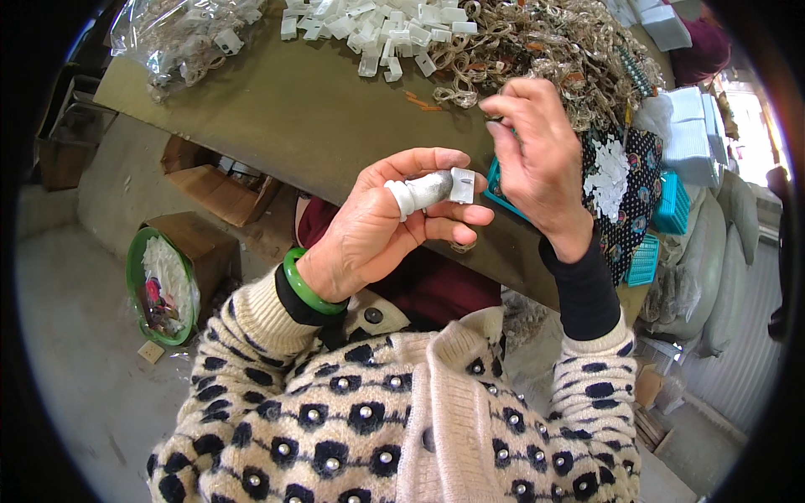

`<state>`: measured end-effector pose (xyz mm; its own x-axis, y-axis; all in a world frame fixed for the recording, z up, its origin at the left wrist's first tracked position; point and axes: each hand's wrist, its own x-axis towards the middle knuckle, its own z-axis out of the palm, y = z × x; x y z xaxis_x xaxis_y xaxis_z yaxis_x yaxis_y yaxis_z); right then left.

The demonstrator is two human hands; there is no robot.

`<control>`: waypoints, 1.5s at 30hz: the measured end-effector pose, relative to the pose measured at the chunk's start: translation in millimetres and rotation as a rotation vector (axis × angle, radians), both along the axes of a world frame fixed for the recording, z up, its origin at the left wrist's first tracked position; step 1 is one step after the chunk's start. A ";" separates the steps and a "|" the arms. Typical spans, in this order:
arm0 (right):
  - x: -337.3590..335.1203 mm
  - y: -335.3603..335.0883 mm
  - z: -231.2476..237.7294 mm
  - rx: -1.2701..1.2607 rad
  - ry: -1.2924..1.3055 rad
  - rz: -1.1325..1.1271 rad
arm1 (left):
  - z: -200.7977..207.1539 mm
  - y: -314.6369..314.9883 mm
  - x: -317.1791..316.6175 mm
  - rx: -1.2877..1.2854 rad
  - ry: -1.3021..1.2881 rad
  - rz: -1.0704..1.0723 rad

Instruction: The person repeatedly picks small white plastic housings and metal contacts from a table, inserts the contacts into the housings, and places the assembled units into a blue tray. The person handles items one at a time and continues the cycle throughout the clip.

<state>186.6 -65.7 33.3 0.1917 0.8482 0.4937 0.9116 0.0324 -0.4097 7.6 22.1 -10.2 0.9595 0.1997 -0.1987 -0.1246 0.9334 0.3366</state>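
My left hand (369,214), a green bangle on its wrist, is closed on a small white plastic piece (462,186) held at its fingertips. A white, grey-smudged finger cover (423,193) sits on one of its fingers. To the right and a little higher, my right hand (537,159) is raised over the table, thumb and forefinger curled close together. Whatever they pinch, if anything, is too small to make out. Beneath that hand a teal basket (496,191) shows in part. Several orange strips (422,101) lie on the table near my right fingertips.
Along the far side of the table (277,109) lie a heap of white plastic pieces (377,29), a tangle of brownish loops (545,42) and a clear bag (189,42). White bits (608,178) rest on a patterned cloth at right. A green basin (163,285) stands lower left.
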 end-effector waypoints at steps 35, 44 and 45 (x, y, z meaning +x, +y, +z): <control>26.7 -0.6 4.6 0.132 1.308 -0.189 | -0.9 -11.7 10.1 0.366 0.234 0.075; 10.1 -5.0 4.0 0.335 1.037 -0.253 | -6.3 -9.7 10.3 0.280 0.139 0.066; 8.9 -5.2 4.1 0.216 1.172 -0.264 | -5.9 -9.7 10.2 0.268 0.131 0.066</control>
